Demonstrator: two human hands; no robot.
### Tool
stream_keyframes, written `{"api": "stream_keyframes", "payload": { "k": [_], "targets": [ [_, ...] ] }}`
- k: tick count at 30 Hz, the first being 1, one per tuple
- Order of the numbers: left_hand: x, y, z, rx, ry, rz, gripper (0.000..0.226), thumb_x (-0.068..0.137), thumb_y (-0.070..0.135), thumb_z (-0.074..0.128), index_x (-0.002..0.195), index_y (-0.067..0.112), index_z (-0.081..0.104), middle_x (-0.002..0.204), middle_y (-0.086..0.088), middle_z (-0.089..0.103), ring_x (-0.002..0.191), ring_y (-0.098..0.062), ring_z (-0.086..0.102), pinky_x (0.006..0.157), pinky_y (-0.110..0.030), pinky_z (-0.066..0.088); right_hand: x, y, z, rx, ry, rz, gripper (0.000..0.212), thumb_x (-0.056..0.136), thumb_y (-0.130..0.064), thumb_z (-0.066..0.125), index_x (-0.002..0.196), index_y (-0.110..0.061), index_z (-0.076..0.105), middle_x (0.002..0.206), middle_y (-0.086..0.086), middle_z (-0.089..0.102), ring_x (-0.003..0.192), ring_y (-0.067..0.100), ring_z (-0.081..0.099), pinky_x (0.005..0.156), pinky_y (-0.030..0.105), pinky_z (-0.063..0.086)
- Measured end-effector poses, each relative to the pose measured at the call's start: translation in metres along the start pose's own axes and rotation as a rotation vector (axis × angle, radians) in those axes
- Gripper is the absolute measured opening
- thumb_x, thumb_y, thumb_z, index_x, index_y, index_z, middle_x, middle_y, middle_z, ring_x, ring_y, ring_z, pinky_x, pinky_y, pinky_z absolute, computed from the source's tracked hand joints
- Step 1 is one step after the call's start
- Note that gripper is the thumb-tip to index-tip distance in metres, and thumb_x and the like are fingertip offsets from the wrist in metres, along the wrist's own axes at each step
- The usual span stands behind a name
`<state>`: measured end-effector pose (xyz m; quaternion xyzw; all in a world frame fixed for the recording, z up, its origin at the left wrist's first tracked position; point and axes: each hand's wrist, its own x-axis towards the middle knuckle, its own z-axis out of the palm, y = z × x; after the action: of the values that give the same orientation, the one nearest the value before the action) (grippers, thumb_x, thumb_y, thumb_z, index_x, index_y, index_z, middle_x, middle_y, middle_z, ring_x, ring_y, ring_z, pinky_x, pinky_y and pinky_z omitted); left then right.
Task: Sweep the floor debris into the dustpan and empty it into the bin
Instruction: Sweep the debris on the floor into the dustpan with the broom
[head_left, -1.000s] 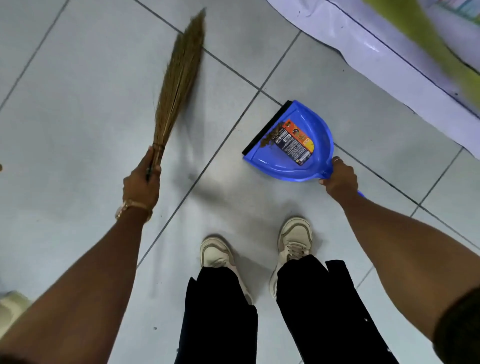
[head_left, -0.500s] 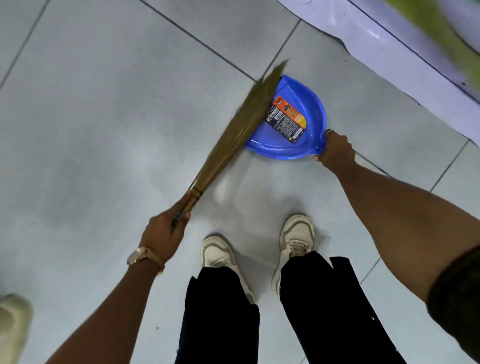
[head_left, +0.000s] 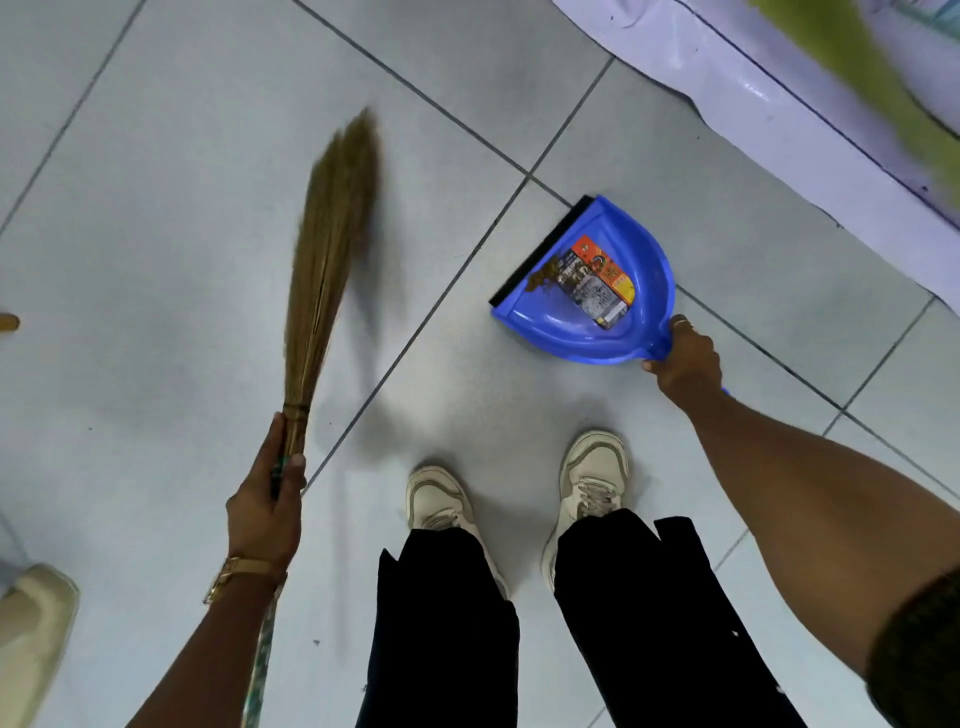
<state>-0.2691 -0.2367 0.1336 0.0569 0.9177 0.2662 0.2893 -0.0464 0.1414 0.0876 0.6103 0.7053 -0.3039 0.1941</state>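
The blue dustpan (head_left: 597, 332), brown debris (head_left: 545, 278) by its black lip, sits on the tiled floor (head_left: 156, 208) in the right hand's (head_left: 685, 358) closed grip, well apart from the broom (head_left: 327, 249) clasped in the left hand (head_left: 267, 506).

Both forearms are bare. There's a slim gold-toned wristwatch (head_left: 240, 570) on the left wrist and a thin ring (head_left: 684, 323) on a finger of the right hand (head_left: 687, 357). A dark olive short sleeve (head_left: 917, 649) shows on the right arm. Loose black trousers (head_left: 441, 629) sit over chunky off-white lace-up sneakers (head_left: 595, 475).
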Motion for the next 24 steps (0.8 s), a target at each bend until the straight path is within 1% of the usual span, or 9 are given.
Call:
{"api": "stream_keyframes", "payload": {
  "k": [3,5,6,9,12,16,19,21,24],
  "targets": [
    [-0.001,-0.004,0.009,0.023,-0.085,-0.114,0.046,0.098,0.031,0.05,0.142,0.039,0.041,0.086,-0.02,0.064,0.064,-0.025,0.049,0.064,-0.047,0.049,-0.005,0.015,-0.005,-0.103,-0.034,0.012,0.046,0.082,-0.006,0.071,0.121,0.002,0.048,0.118,0.025,0.062,0.109,0.044,0.059,0.095,0.051,0.05],
    [-0.008,-0.004,0.017,0.086,-0.124,-0.091,0.046,0.097,0.026,0.051,0.141,0.038,0.044,0.074,-0.01,0.062,0.059,-0.024,0.049,0.065,-0.05,0.053,-0.005,0.016,-0.005,-0.146,-0.038,0.006,0.045,0.082,-0.007,0.072,0.12,0.0,0.048,0.117,0.024,0.063,0.109,0.043,0.06,0.096,0.052,0.049],
    [-0.013,-0.002,0.021,0.133,-0.148,-0.053,0.046,0.096,0.028,0.051,0.141,0.038,0.045,0.071,-0.007,0.062,0.055,-0.024,0.05,0.065,-0.046,0.054,-0.003,0.013,-0.006,-0.161,-0.039,0.001,0.045,0.082,-0.007,0.071,0.12,0.0,0.048,0.117,0.024,0.063,0.109,0.043,0.059,0.096,0.051,0.048],
    [-0.024,0.005,0.03,0.24,-0.258,0.053,0.052,0.089,0.044,0.043,0.141,0.044,0.038,0.072,-0.008,0.069,0.059,-0.026,0.062,0.062,-0.039,0.053,0.005,-0.003,-0.001,-0.185,-0.046,-0.053,0.047,0.082,-0.007,0.071,0.123,-0.002,0.047,0.12,0.024,0.061,0.112,0.044,0.058,0.097,0.05,0.046],
    [-0.033,0.012,0.035,0.263,-0.317,0.111,0.047,0.097,0.038,0.044,0.139,0.054,0.031,0.075,-0.007,0.07,0.062,-0.022,0.065,0.062,-0.041,0.054,0.015,-0.025,0.005,-0.2,-0.057,-0.101,0.051,0.083,-0.008,0.069,0.128,-0.004,0.046,0.125,0.024,0.059,0.116,0.045,0.055,0.101,0.05,0.043],
    [-0.044,0.02,0.026,0.177,-0.232,0.158,0.045,0.096,0.04,0.046,0.139,0.052,0.036,0.073,-0.004,0.069,0.066,-0.017,0.065,0.061,-0.034,0.053,0.021,-0.046,0.015,-0.147,-0.057,-0.103,0.048,0.085,-0.007,0.066,0.128,-0.004,0.046,0.127,0.023,0.057,0.119,0.044,0.054,0.103,0.051,0.044],
    [-0.048,0.019,0.005,0.116,-0.175,0.203,0.048,0.089,0.045,0.047,0.134,0.06,0.037,0.071,0.009,0.067,0.057,-0.006,0.06,0.057,-0.021,0.048,0.018,-0.059,0.022,-0.087,-0.053,-0.117,0.043,0.086,-0.005,0.065,0.125,-0.003,0.047,0.125,0.022,0.059,0.117,0.043,0.055,0.101,0.049,0.045],
    [-0.042,0.016,-0.008,0.039,-0.123,0.189,0.049,0.09,0.039,0.056,0.134,0.056,0.044,0.067,0.015,0.067,0.052,0.0,0.055,0.055,-0.014,0.046,0.013,-0.06,0.025,-0.046,-0.047,-0.126,0.042,0.085,-0.004,0.065,0.124,-0.001,0.048,0.124,0.023,0.06,0.116,0.043,0.056,0.099,0.048,0.047],
    [-0.02,0.012,-0.02,-0.097,-0.033,0.116,0.048,0.093,0.032,0.057,0.135,0.053,0.046,0.066,0.006,0.062,0.039,-0.004,0.039,0.041,-0.01,0.038,0.004,-0.043,0.024,-0.031,-0.051,-0.125,0.047,0.085,-0.005,0.065,0.128,0.0,0.045,0.124,0.024,0.06,0.116,0.043,0.057,0.099,0.047,0.048]
  ]
}}
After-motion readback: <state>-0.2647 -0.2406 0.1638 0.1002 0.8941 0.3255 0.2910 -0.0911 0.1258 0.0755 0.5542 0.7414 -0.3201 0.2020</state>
